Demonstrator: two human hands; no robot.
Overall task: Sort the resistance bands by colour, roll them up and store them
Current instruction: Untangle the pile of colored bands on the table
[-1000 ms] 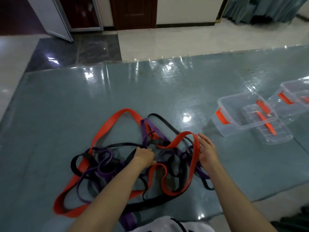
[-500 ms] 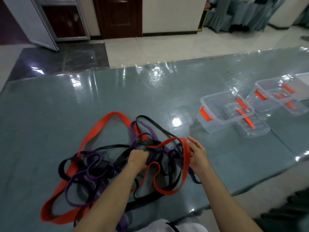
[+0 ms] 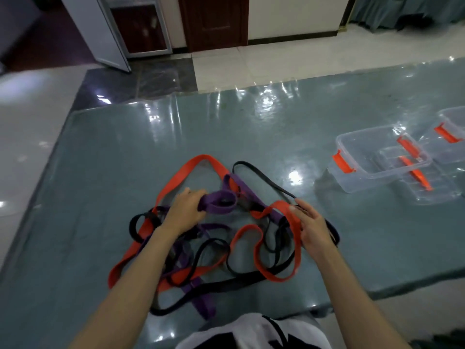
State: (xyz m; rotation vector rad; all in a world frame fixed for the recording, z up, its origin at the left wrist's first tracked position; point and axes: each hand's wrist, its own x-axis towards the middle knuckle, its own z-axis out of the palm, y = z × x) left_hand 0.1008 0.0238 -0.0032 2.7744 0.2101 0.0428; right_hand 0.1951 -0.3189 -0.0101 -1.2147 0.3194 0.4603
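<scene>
While left hand (image 3: 185,210) grips purple band (image 3: 221,204), no legible writing

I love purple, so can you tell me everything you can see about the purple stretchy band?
The purple band is a wide, flat strap that looks rubbery and matte. It is not rolled up yet: it lies on the grey-green table, tangled with the red bands and black bands. The left hand grips a bunched loop of it and lifts that part. More purple runs under the arm, and one end lies flat near the table's front edge. How many purple bands there are cannot be told.
</scene>
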